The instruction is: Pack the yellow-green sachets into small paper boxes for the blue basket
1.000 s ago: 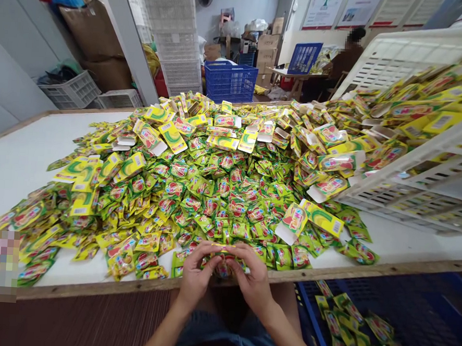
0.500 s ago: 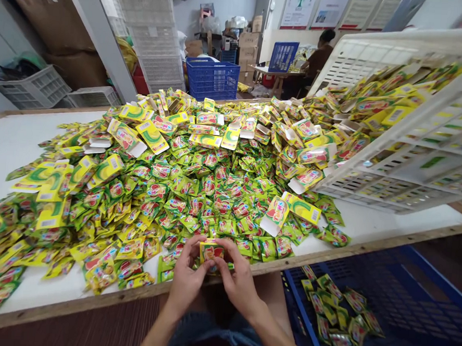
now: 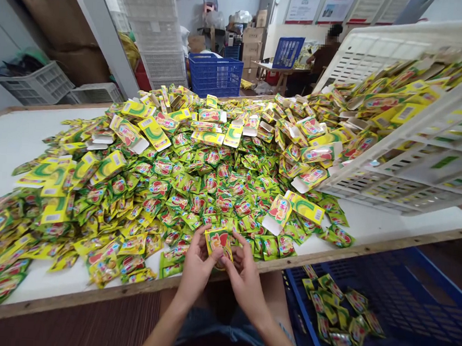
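My left hand [image 3: 201,262] and my right hand [image 3: 244,268] are together at the table's near edge, both closed around a small yellow-and-green printed box [image 3: 219,240] with a red fruit picture facing me. Both thumbs press on its lower part, and my fingers curl behind its sides. My hands hide its bottom end. Just beyond it spreads a heap of green sachets [image 3: 214,185]. Two similar boxes lie on the heap to the right, one a yellow box [image 3: 306,208] with its barcode showing.
A tilted white crate [image 3: 406,178] spills boxes onto the right of the white table [image 3: 30,129]. Below the table edge, a blue crate [image 3: 410,309] holds several packs. Beyond stand another blue crate [image 3: 215,75] and stacked white crates [image 3: 155,32]. A person [image 3: 326,56] sits at a far table.
The box has turned from nearly flat to face me more, tilting as my hands shift. My right fingers have loosened slightly around its side. The camera view has also swung.
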Demonstrator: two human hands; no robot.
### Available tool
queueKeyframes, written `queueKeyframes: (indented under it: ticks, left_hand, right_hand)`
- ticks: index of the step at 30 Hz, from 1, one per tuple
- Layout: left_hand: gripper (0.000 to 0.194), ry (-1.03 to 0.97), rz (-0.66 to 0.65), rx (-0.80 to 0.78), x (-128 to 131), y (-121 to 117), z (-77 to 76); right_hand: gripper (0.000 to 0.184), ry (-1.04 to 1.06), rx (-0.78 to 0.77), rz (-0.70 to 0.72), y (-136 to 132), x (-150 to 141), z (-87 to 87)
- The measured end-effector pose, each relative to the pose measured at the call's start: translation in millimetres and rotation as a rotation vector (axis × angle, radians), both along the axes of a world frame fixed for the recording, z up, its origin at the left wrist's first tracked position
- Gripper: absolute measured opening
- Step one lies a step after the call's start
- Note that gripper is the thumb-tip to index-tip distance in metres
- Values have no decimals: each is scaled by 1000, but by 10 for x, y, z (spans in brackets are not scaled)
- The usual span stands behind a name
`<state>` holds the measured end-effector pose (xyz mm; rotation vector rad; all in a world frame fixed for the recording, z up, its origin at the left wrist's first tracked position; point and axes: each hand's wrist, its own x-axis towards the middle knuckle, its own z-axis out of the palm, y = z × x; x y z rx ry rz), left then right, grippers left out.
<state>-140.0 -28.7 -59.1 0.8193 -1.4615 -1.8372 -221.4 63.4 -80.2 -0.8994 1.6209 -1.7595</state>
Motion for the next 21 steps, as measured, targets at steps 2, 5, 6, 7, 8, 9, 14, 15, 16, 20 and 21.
queueKeyframes:
  ticks: [2,5,6,7,8,9,14,15,16,20,21]
  left_hand:
    - [47,-19,2,-5,-9,4,-26]
    - [41,-21,28,9,-13,5,-59]
    - [41,-17,34,22,-13,2,-66]
    - [42,-13,37,38,-13,-5,-70]
    - [42,-10,35,58,-13,-14,-73]
    - [42,-9,28,78,-13,-24,-75]
    - [42,-17,7,111,-18,-52,-62]
    - [41,-15,10,97,-19,-41,-50]
    - [42,-11,11,83,-21,-25,-32]
    - [56,24,-68,76,-12,56,88]
    - [62,47,-99,69,-2,62,119]
  right_hand:
    - [46,-16,0,-6,3,3,5]
    - [42,-1,30,1,13,8,29]
    - [41,7,41,5,16,7,36]
    - [41,12,49,4,18,3,41]
    - [41,13,56,0,20,-3,41]
    - [42,8,59,-3,21,-12,37]
    - [47,-60,45,13,-3,-9,-1]
    - [47,-68,38,17,-10,9,10]
    - [47,-71,34,22,-11,27,34]
    - [45,11,99,27,191,-88,250]
    - [43,72,151,17,327,-207,314]
